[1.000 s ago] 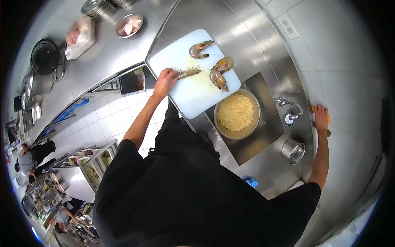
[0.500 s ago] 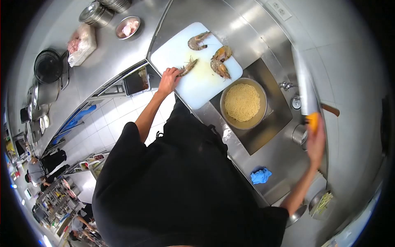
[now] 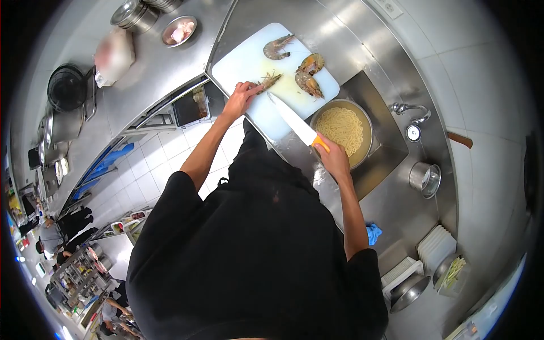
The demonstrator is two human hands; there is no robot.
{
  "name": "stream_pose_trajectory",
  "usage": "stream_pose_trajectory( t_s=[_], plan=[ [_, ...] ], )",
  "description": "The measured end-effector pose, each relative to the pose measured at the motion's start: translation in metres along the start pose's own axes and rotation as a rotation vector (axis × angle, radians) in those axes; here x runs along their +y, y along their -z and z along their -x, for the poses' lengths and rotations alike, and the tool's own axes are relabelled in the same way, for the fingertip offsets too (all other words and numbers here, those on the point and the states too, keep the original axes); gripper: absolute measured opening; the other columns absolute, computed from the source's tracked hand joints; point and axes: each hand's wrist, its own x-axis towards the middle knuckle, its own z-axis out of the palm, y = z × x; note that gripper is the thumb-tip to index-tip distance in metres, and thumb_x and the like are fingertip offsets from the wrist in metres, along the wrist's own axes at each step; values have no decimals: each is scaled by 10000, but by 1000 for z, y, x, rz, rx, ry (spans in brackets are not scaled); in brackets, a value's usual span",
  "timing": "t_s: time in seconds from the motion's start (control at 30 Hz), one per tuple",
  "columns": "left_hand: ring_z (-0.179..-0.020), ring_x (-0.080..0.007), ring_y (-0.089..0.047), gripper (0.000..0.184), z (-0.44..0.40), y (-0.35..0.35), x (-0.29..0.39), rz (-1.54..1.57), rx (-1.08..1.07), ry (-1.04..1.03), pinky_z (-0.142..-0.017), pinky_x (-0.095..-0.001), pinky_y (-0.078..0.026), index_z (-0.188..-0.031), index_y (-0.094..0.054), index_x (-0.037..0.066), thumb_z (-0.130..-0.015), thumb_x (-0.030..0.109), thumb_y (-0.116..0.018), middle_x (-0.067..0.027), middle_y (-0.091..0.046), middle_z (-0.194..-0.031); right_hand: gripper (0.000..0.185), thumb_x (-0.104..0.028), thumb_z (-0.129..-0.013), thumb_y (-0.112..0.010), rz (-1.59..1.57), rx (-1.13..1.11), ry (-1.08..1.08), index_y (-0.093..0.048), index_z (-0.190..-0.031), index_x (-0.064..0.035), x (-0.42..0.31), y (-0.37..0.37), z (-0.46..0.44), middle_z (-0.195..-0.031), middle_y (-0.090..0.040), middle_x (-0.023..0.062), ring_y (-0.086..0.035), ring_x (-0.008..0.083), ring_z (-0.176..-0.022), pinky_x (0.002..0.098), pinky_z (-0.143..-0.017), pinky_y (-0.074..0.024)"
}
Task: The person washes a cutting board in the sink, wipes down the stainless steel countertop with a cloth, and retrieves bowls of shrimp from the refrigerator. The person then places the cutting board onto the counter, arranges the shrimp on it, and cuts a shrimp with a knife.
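Observation:
My left hand (image 3: 241,100) is at the left edge of a white cutting board (image 3: 272,122), its fingers closed on the tail end of a shrimp (image 3: 270,81). My right hand (image 3: 334,158) grips the orange handle of a kitchen knife (image 3: 293,120). The blade points up and left over the board, its tip just below the held shrimp and apart from it. Farther up the board lies a curled shrimp (image 3: 276,49). Two more, an upper shrimp (image 3: 311,63) and a lower shrimp (image 3: 309,85), touch each other near the right edge.
A pot of noodles (image 3: 340,129) stands in the sink (image 3: 391,144) below a faucet (image 3: 409,110). A metal bowl of pale pieces (image 3: 179,32) and a plastic bag (image 3: 114,56) rest on the left counter. A blue cloth (image 3: 373,233) lies beside my right forearm. Other people work at lower left.
My right hand has swung left with the knife, from the wall side of the sink to the board's lower edge. My left hand stays at the shrimp; the view has shifted slightly.

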Motion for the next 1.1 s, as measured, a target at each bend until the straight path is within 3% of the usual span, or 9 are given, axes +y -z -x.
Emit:
stream_pose_trajectory(
  t_s=[0.13, 0.73, 0.93, 1.1],
  plan=[
    [-978, -285, -531, 467, -2, -2, -5, -6, -7, -14, -931, -393, -480, -1268, -657, 193, -846, -4, -619, -81, -596, -1070, 404, -293, -914, -646, -14, 31, 73, -618, -1309, -213, -2, -1, -6, -1081, -680, 198, -642, 408, -996, 451, -840, -510],
    [-980, -269, -537, 594, -7, 0, -18, 14, -69, -48, -956, -375, -476, -1268, -661, 214, -772, -104, -579, -70, -597, -1067, 401, -267, -903, -667, 69, -36, -15, -631, -1292, -175, -16, 17, -16, -1096, -677, 201, -642, 402, -1004, 439, -861, -508],
    [-951, -253, -539, 573, -16, 4, -30, -34, -111, -170, -912, -362, -457, -1257, -668, 216, -780, -87, -573, -64, -595, -1022, 397, -259, -891, -681, 117, -50, 203, -641, -1280, -189, 9, 38, -54, -1098, -680, 192, -649, 378, -1007, 430, -861, -508],
    [-944, -247, -549, 542, -20, 9, -29, -125, -120, -212, -904, -350, -450, -1248, -675, 217, -796, -58, -558, -64, -595, -990, 403, -263, -900, -669, 160, -184, 227, -627, -1295, -192, 1, 58, -80, -1123, -681, 183, -651, 355, -1025, 401, -884, -503]
  ],
)
